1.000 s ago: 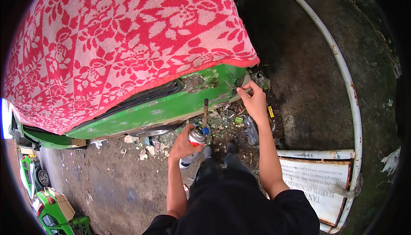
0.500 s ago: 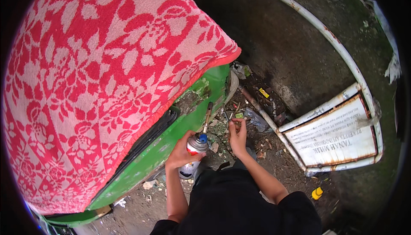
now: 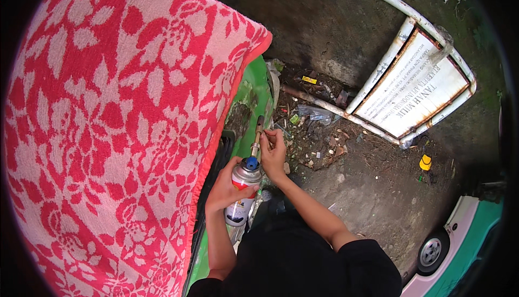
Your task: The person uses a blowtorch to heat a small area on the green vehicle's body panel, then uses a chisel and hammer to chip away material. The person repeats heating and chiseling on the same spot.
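My left hand (image 3: 227, 189) is wrapped around a blowtorch's gas canister (image 3: 241, 202), white and red with a silver top. On the canister sits the torch head with a blue knob (image 3: 252, 163) and a metal nozzle tube (image 3: 256, 140) pointing away from me. Close beside the tube, my right hand (image 3: 274, 154) is closed in a pinch by the nozzle's far end. Whatever its fingertips hold is too small to make out. Just beyond the nozzle is a green vehicle body (image 3: 251, 99) with a worn, peeling patch.
A red and pink floral blanket (image 3: 124, 108) drapes over the green body on the left. To the right a rusty white metal frame holds a sign board (image 3: 416, 83). Litter and rubble (image 3: 319, 140) cover the ground, with a yellow object (image 3: 425, 162) farther right. A vehicle wheel (image 3: 432, 252) shows lower right.
My right hand has moved left, from apart to right beside the torch nozzle. The left hand still grips the blowtorch, now more upright in view. The whole view has turned and shifted.
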Motion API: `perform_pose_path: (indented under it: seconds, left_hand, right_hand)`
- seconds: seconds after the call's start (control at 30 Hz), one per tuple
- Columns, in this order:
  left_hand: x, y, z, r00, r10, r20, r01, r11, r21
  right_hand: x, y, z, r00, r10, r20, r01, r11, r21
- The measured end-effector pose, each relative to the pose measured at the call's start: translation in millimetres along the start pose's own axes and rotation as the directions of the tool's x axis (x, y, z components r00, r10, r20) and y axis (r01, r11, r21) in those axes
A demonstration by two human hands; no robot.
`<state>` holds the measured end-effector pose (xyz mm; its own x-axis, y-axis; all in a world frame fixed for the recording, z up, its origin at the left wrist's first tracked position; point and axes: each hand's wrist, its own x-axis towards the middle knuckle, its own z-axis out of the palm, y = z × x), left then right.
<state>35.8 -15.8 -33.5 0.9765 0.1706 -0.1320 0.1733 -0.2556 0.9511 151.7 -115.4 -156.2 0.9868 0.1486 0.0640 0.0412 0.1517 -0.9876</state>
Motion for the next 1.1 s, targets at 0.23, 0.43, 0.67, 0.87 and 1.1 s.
perform_pose_path:
  seconds: [0.23, 0.43, 0.67, 0.87, 1.1]
  left_hand:
    - [6, 5, -17, 0.990, -0.078, 0.119, 0.090, 0.991, -0.095]
    - [10, -2, -21, 0.990, -0.042, 0.134, 0.058, 0.992, -0.114]
    - [19, 11, -25, 0.986, -0.015, 0.164, 0.029, 0.996, -0.082]
    - [19, 11, -24, 0.986, -0.039, 0.161, 0.052, 0.996, -0.074]
    - [18, 12, -21, 0.989, -0.026, 0.143, 0.029, 1.000, -0.013]
  right_hand:
    - [-5, -19, 17, 0.998, -0.005, -0.061, 0.004, 1.000, -0.024]
    - [8, -26, 24, 0.996, -0.002, -0.086, -0.005, 0.997, -0.074]
    - [24, -26, 23, 0.993, -0.013, -0.114, 0.011, 1.000, -0.021]
    - [15, -47, 0, 0.999, 0.042, -0.009, -0.042, 0.999, -0.010]
    - [18, -27, 10, 0.998, 0.033, -0.051, -0.032, 0.999, 0.031]
